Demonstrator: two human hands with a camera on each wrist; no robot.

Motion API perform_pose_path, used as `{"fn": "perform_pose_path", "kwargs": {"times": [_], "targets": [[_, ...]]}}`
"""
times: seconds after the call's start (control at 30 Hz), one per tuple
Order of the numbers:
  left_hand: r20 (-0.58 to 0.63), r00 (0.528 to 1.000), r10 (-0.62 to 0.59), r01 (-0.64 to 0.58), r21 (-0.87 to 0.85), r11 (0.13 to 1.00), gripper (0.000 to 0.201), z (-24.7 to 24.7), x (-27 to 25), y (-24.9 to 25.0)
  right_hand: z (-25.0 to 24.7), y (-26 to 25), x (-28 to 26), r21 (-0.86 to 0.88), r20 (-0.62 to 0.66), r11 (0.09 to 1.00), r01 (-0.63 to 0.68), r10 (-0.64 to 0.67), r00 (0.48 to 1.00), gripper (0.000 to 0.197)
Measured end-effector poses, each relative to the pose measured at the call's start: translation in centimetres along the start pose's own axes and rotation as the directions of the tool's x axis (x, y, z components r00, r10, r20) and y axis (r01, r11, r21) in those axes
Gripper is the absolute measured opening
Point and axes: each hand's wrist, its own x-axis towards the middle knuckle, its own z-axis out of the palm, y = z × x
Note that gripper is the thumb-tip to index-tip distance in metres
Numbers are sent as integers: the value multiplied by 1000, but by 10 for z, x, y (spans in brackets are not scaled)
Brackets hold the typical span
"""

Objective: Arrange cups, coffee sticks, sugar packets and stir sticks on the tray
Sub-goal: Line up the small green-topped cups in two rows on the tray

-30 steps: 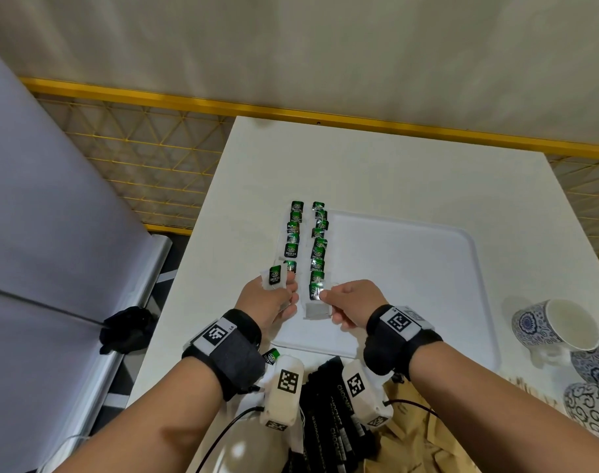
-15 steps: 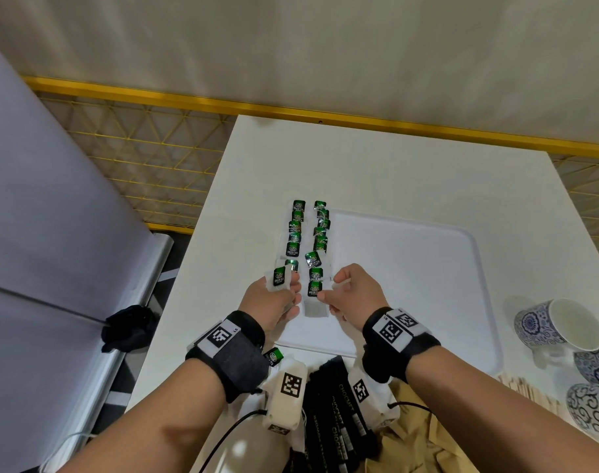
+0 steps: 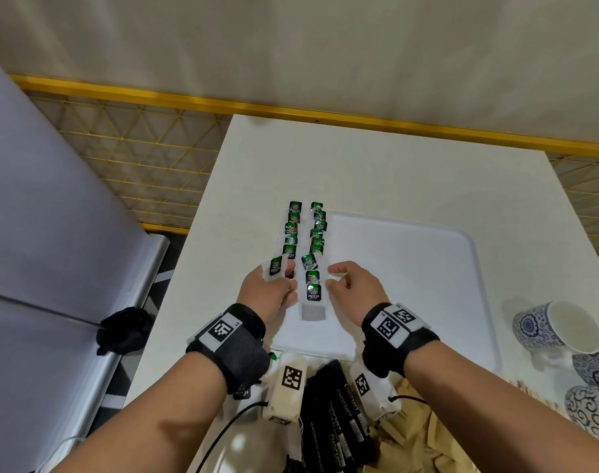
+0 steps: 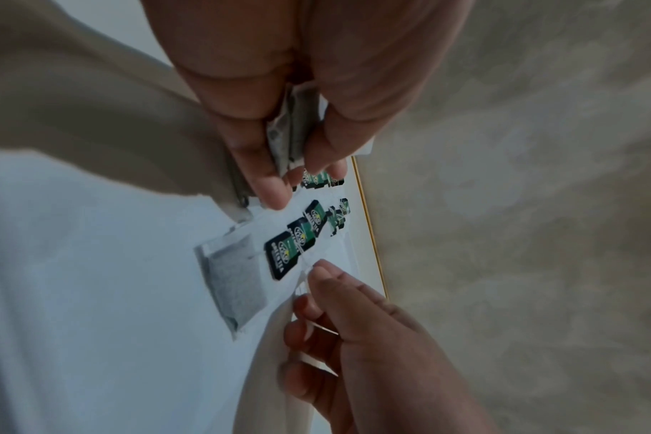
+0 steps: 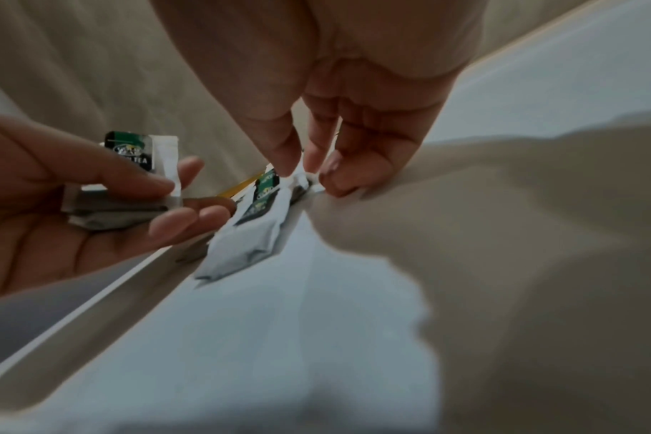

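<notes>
A white tray lies on the white table. Two rows of green-tagged tea bags run along the tray's left edge. The nearest bag closes the right row. My left hand hovers at the left row's near end and grips a small stack of tea bags between thumb and fingers. My right hand is beside the right row. Its fingertips pinch the white edge of a tea bag in that row.
Black coffee sticks lie in a heap at the table's near edge under my wrists. Blue-and-white cups stand at the right, with wooden stir sticks beside them. A yellow wire fence borders the table's far and left sides.
My right hand has moved forward from the right row's near end to its side, and one tag there now lies tilted. My left hand has stayed put with its stack.
</notes>
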Motion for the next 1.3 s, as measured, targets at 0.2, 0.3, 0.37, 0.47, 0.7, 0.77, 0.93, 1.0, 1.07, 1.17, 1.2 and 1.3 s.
{"fn": "perform_pose_path", "kwargs": {"times": [0.2, 0.3, 0.37, 0.47, 0.7, 0.77, 0.93, 1.0, 1.07, 1.17, 1.2, 1.3], "targets": [[44, 999, 10, -12, 46, 999, 31, 7, 4, 1, -2, 5, 0, 9, -2, 1000, -5, 5, 1000, 22], [39, 999, 12, -14, 54, 998, 30, 10, 5, 2, -3, 6, 0, 21, 0, 1000, -5, 5, 1000, 22], [41, 999, 12, -14, 46, 999, 29, 12, 5, 2, -3, 6, 1, 37, -5, 999, -16, 16, 1000, 27], [37, 999, 7, -7, 4, 1000, 31, 12, 4, 3, -3, 6, 2, 23, 10, 999, -25, 25, 1000, 33], [114, 992, -61, 66, -41, 997, 44, 1, -10, 4, -9, -13, -4, 205, -15, 975, 83, -81, 997, 17], [168, 983, -75, 68, 43, 997, 36, -4, -15, 2, -7, -22, -9, 287, 57, 953, 102, -123, 991, 18], [208, 974, -84, 67, 84, 994, 16, -18, -29, -3, 3, -35, -20, 379, 160, 921, 95, -166, 973, 7], [190, 980, -62, 50, 66, 997, 12, -25, -35, -5, 6, -37, -22, 409, 136, 909, 83, -150, 979, 9], [131, 990, -45, 37, 60, 998, 8, -36, -38, -6, 9, -37, -23, 442, 147, 897, 23, -97, 984, 11], [48, 999, -19, 15, 76, 997, 10, -54, -38, -7, 14, -37, -25, 425, 200, 904, -37, -55, 978, 12], [26, 1000, -9, 6, 91, 996, 12, -59, -38, -7, 17, -38, -25, 394, 214, 919, -38, -52, 975, 11], [-28, 999, -25, 28, 95, 995, 18, -72, -37, -6, 24, -40, -24, 336, 252, 940, -52, -37, 967, 9]]}}
